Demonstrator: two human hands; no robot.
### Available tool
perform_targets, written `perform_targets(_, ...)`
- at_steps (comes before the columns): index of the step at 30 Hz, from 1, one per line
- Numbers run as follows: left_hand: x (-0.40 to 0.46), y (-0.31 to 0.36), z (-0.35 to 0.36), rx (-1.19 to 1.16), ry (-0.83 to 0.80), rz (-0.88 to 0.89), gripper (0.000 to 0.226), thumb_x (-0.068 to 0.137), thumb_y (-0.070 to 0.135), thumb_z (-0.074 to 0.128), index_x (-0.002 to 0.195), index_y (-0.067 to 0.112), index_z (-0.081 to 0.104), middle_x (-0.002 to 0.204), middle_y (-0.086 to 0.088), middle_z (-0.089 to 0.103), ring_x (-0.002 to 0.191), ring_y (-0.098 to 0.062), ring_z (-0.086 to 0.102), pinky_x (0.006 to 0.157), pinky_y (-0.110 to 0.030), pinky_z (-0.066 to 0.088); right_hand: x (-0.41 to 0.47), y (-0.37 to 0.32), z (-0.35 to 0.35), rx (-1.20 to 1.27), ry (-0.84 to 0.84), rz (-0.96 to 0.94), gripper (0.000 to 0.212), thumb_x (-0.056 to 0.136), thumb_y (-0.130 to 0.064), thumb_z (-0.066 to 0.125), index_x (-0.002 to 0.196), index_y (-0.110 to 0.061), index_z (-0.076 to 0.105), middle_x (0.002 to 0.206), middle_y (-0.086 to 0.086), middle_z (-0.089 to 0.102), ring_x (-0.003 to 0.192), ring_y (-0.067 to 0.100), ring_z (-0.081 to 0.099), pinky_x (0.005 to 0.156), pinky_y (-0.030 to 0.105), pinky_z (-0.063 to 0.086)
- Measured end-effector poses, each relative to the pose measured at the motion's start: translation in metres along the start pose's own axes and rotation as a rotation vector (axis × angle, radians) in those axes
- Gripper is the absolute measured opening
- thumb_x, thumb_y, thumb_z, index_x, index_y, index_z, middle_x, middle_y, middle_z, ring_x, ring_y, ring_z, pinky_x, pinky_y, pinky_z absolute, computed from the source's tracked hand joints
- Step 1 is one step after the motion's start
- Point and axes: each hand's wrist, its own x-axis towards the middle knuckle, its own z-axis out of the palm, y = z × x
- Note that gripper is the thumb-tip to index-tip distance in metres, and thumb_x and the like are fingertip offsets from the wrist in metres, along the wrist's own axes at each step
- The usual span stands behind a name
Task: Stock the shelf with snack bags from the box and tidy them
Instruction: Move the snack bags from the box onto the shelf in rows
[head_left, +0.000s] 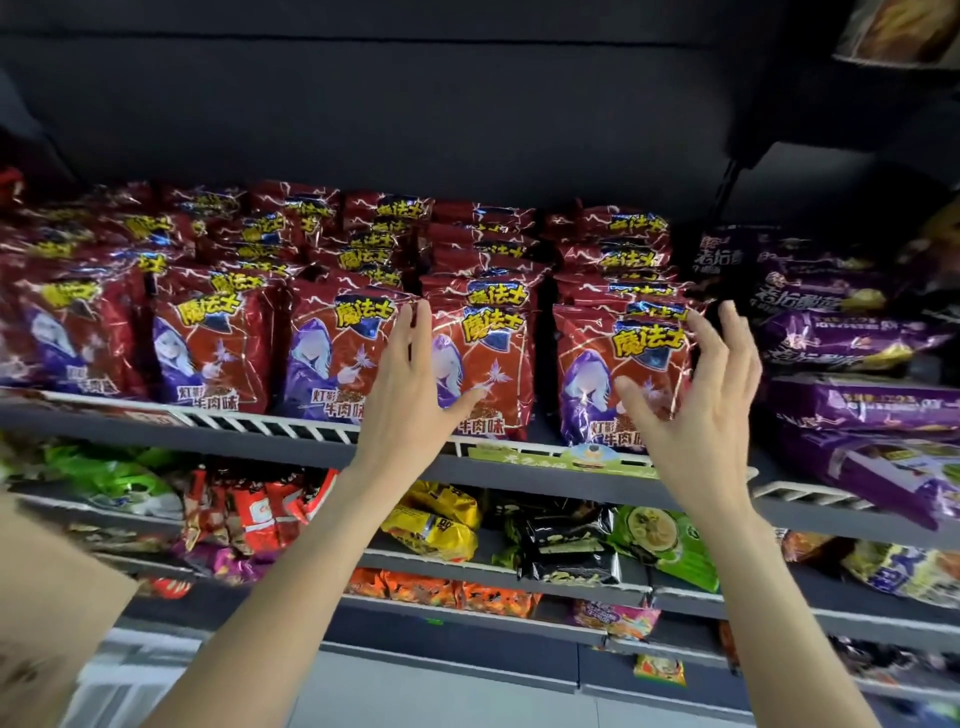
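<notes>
**Two open hands reach up to the red snack bags**

Both arms stretch up from the bottom of the view toward the top shelf (291, 423). The shelf is grey with a white wire rail along its front edge.

The left hand (410, 384) is held up with the palm facing the bags. Its fingers are straight and close together, and the thumb sticks out to the right. The fingers lie over the front red snack bag (483, 364) in the fourth row from the left, and seem to touch it, but the view is a bit blurry there, so it is hard to be sure. This hand is not gripping anything.

The right hand (696, 410) is also up, a little further right. Its fingers are spread wide and bent just a little, like a hand about to catch a ball. It is in front of the front bag of the last red row (613, 374), near that bag's right edge. It holds nothing.

The red snack bags stand upright in neat rows that run back into the shelf. To the right of them are purple bags (852, 364), and some of these lie flat or tipped over.

On the shelves below sit green bags (114, 478), yellow bags (436, 525) and black bags (566, 545).

A corner of the brown cardboard box (47, 587) shows at the lower left, beside the left arm.
</notes>
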Motion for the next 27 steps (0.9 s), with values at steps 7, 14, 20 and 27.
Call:
perform_targets(7, -0.017, -0.016, -0.032, -0.121, 0.251, 0.119, 0.042, 0.089, 0.039, 0.051, 0.127, 0.02, 0.054, 0.117, 0.006, 0.062, 0.109, -0.01, 0.054, 0.083, -0.018, 0.043, 0.008, -0.058, 0.017, 0.053, -0.103, -0.414, 0.044, 0.09, -0.024, 0.058, 0.13, -0.01, 0.05, 0.144, 0.015, 0.04, 0.136, 0.031, 0.032, 0.111, 0.044, 0.029)
perform_targets(14, -0.094, -0.106, -0.12, 0.114, 0.384, 0.102, 0.022, 0.09, 0.033, 0.052, 0.095, 0.022, 0.071, 0.07, 0.014, 0.066, 0.061, 0.006, 0.052, 0.055, -0.009, 0.038, -0.006, -0.172, 0.074, 0.203, -0.287, -0.786, 0.019, 0.091, -0.021, 0.053, 0.1, -0.009, 0.066, 0.088, 0.006, 0.065, 0.081, 0.026, 0.06, 0.062, 0.036, 0.051)
perform_targets(20, -0.218, -0.216, -0.197, 0.347, 0.05, -0.357, 0.039, 0.075, 0.049, 0.043, 0.09, 0.026, 0.071, 0.061, 0.006, 0.064, 0.048, -0.02, 0.061, 0.042, -0.018, 0.036, -0.068, -0.289, 0.14, 0.261, -0.884, -0.849, 0.022, 0.091, -0.038, 0.051, 0.104, -0.024, 0.063, 0.094, -0.004, 0.062, 0.093, 0.021, 0.061, 0.069, 0.038, 0.052)
perform_targets(27, -0.326, -0.337, -0.28, 0.164, 0.206, -0.624, 0.032, 0.084, 0.042, 0.046, 0.104, 0.028, 0.066, 0.098, 0.024, 0.061, 0.091, 0.004, 0.057, 0.077, -0.022, 0.047, -0.127, -0.44, 0.217, 0.503, -1.143, -0.914, 0.018, 0.089, -0.033, 0.056, 0.104, -0.027, 0.064, 0.096, -0.012, 0.064, 0.087, 0.01, 0.059, 0.074, 0.036, 0.049)
